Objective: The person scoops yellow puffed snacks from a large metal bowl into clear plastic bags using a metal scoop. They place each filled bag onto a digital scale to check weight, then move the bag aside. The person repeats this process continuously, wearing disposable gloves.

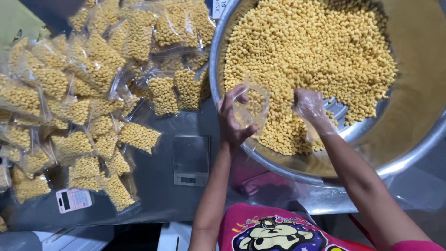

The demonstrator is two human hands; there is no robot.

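Observation:
A big steel bowl (409, 144) holds a heap of small yellow puffed snacks (306, 51). My left hand (231, 118) holds a small clear plastic bag (253, 106) open at the bowl's near rim. My right hand (310, 109), covered by a thin clear plastic glove, rests on the snacks just right of the bag, fingers curled into the pile.
A small digital scale (191, 159) sits on the plastic-covered table below the bowl's left edge. Several filled clear bags of the same snacks (88, 83) pile up across the left side. A pink-and-white calculator (73, 200) lies near the front left edge.

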